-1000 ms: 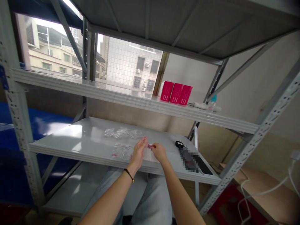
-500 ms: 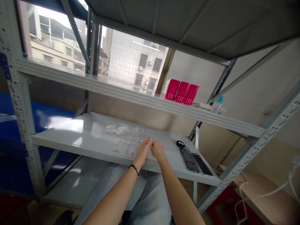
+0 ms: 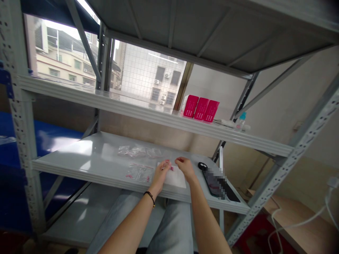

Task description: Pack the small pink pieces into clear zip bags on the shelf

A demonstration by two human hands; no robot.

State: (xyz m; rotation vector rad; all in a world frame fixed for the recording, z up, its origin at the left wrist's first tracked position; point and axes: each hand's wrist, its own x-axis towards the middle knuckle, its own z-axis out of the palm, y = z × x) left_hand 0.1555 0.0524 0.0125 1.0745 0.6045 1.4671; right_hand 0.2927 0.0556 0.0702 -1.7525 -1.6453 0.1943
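Observation:
My left hand (image 3: 161, 173) is closed, fingers curled and tips together, over the left side of a white sheet (image 3: 177, 180) on the shelf. A bit of red shows at its fingertips, too small to name. A small dark pink piece (image 3: 172, 168) is on the sheet just right of those fingers. My right hand (image 3: 185, 167) hovers over the sheet's right side in a pinch; what it holds, if anything, cannot be made out. Clear zip bags (image 3: 140, 171) with small red pieces inside lie flat to the left of my left hand.
Crumpled clear bags (image 3: 140, 151) lie farther back. A black phone-like object (image 3: 212, 183), partly blurred, rests at right. On the upper shelf (image 3: 148, 112) stand three magenta boxes (image 3: 201, 108) and a small blue-capped bottle (image 3: 241, 121). Metal uprights (image 3: 272, 176) frame the shelf.
My hands, close together before, are now apart: the right has moved right. More of the white sheet and the dark pink piece show between them. The camera view has shifted slightly.

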